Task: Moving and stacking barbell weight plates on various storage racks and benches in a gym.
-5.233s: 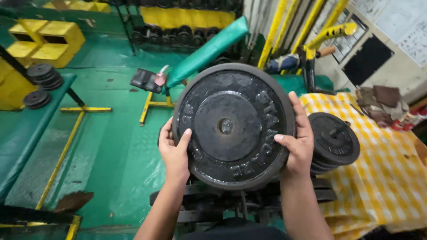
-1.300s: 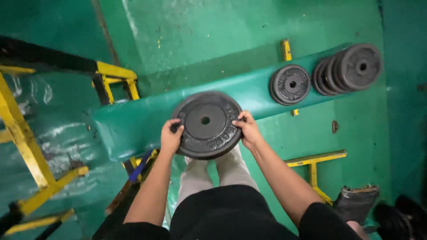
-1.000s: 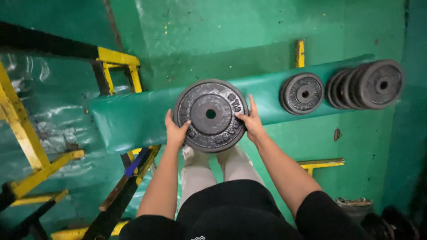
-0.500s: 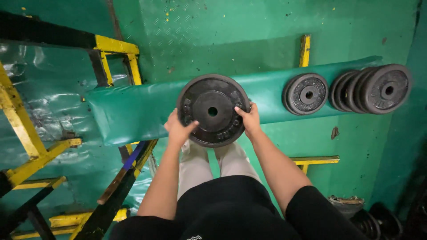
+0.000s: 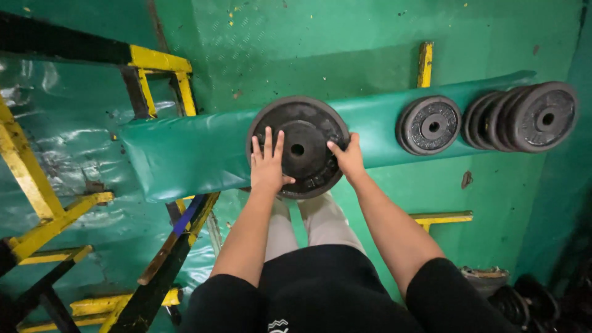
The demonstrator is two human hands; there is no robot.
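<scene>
A large black iron weight plate (image 5: 303, 132) stands on edge against the green padded bench (image 5: 185, 154) in front of me. My left hand (image 5: 267, 163) lies flat on the plate's face, fingers spread. On the plate's right rim rests my right hand (image 5: 348, 157), with its fingers curled around the edge. My legs are below the plate.
A smaller black plate (image 5: 430, 125) leans on the bench to the right, and a row of several plates (image 5: 524, 117) stands further right. Yellow and black metal frames (image 5: 154, 80) are at the left. More plates (image 5: 518, 302) lie at the bottom right on the green floor.
I carried the plate from chest height down to the bench and set it upright against the pad. My left hand has shifted from the rim to flat on the face.
</scene>
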